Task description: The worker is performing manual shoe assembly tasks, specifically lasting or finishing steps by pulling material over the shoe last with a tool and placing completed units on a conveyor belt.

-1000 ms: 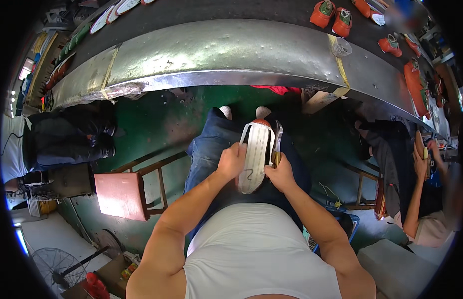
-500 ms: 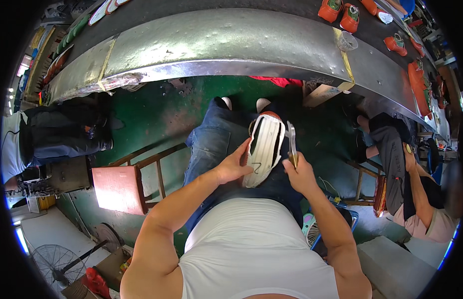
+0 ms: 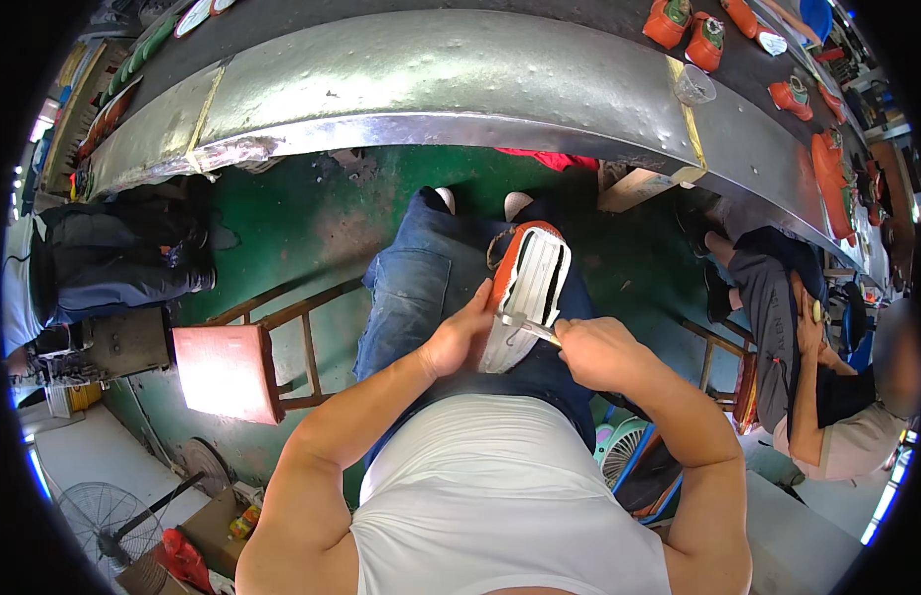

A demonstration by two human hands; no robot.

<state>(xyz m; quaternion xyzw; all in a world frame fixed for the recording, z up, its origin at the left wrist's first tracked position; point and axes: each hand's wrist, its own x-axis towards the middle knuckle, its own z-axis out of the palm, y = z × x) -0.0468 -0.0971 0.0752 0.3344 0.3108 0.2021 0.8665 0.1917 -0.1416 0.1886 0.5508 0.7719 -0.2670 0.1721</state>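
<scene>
An orange-red shoe (image 3: 504, 278) rests sole-up on my lap, its toe pointing away from me. Its white sole (image 3: 536, 283) has dark gaps along both edges. My left hand (image 3: 460, 332) grips the shoe by its left side near the heel; some fingers are hidden beneath it. My right hand (image 3: 604, 352) is closed round the handle of a small metal-headed hammer (image 3: 528, 326). The hammer's head lies over the rear part of the sole; whether it touches cannot be made out.
A metal-edged workbench (image 3: 431, 74) runs across ahead, bearing several orange shoes (image 3: 704, 42) at right. A padded stool (image 3: 228, 372) stands at left, a fan (image 3: 104, 526) behind it. A co-worker (image 3: 812, 327) sits at right. Beside my right hip is a small green fan (image 3: 619, 446).
The hammer has swung down and left from beside the shoe to over the sole's rear. My right elbow has moved outward. The shoe has tipped, showing more of its orange left side.
</scene>
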